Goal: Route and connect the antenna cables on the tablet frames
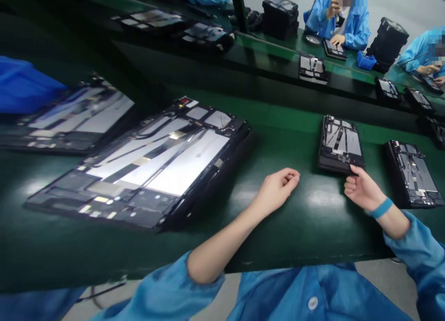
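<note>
My left hand [279,187] is over the green bench, fingers curled towards the thumb. Nothing shows in it. To its right, my right hand [365,189], with a blue wristband, is closed like a fist. Its thumb and forefinger overlap the near right corner of an opened tablet [342,142]; whether they grip it I cannot tell, and the inside of the fist is hidden. This tablet, its inner parts and flat cables facing up, lies on a dark stack. A similar large opened tablet [149,163] is left of my left hand.
Another opened tablet [415,172] lies at the right. At the left are a blurred tablet [79,117] and a blue cloth-like thing [24,86]. A dark post [86,47] crosses the upper left. Beyond a raised ledge, people in blue sit by black stacks [280,17].
</note>
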`<state>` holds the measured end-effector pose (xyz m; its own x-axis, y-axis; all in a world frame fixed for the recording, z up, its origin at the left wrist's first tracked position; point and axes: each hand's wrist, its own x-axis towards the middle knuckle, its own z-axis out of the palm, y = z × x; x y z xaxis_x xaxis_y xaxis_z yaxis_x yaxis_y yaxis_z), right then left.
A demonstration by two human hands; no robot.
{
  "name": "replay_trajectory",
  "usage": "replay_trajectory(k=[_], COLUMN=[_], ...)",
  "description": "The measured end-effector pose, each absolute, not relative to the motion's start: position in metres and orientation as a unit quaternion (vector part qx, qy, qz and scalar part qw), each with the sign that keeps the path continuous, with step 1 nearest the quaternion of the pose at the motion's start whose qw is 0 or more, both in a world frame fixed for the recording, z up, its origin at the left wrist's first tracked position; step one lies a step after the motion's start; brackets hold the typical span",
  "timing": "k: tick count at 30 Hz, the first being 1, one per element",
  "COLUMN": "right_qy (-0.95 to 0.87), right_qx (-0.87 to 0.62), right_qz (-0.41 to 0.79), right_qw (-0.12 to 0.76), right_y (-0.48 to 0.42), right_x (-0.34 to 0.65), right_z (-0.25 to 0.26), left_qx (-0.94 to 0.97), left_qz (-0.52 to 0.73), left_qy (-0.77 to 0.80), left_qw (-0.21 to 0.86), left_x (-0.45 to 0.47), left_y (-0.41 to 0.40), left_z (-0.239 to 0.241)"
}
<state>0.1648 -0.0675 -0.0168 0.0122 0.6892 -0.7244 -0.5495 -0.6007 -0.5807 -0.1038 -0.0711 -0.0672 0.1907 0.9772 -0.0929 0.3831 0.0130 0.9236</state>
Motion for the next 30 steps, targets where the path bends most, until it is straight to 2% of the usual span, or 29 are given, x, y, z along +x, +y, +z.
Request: replay_trajectory(k=[6,8,10,11,12,14,16,19,24,28,30], right_qy=[-0.147,-0.191,-0.277,-0.339,-0.411,-0.539,-0.577,-0.524,-0.599,-0.658,-0.685], right_qx=[-0.550,-0.556,-0.547,-0.546,-0.558,-0.625,-0.681,-0.717,-0.695,-0.667,-0.674], right_qz=[0.770,0.785,0.788,0.766,0.720,0.556,0.400,0.372,0.321,0.308,0.233], right_qw=[0.288,0.194,0.064,0.017,0.005,0.096,0.209,0.272,0.234,0.167,0.149], right_y=[-0.173,-0.200,-0.214,-0.214,-0.208,-0.183,-0.143,-0.081,-0.051,-0.060,-0.054], right_x=[0.184,0.203,0.229,0.242,0.253,0.265,0.260,0.231,0.193,0.186,0.179], right_z=[-0.029,-0.025,-0.016,-0.011,-0.006,0.000,-0.001,-0.016,-0.030,-0.024,-0.025], left_qx=[0.605,0.599,0.586,0.581,0.578,0.583,0.595,0.607,0.633,0.595,0.581], left_qz=[0.293,0.263,0.238,0.229,0.224,0.217,0.213,0.206,0.194,0.220,0.231], left_qy=[0.610,0.604,0.597,0.597,0.599,0.607,0.614,0.625,0.646,0.653,0.651], left_qw=[0.420,0.455,0.493,0.503,0.507,0.495,0.473,0.445,0.381,0.413,0.430], left_x=[-0.073,-0.067,-0.063,-0.062,-0.060,-0.055,-0.051,-0.047,-0.063,-0.083,-0.087], left_y=[-0.035,-0.036,-0.041,-0.043,-0.044,-0.040,-0.030,-0.014,-0.022,-0.052,-0.064], left_z=[-0.048,-0.043,-0.039,-0.038,-0.037,-0.036,-0.037,-0.039,-0.037,-0.040,-0.044])
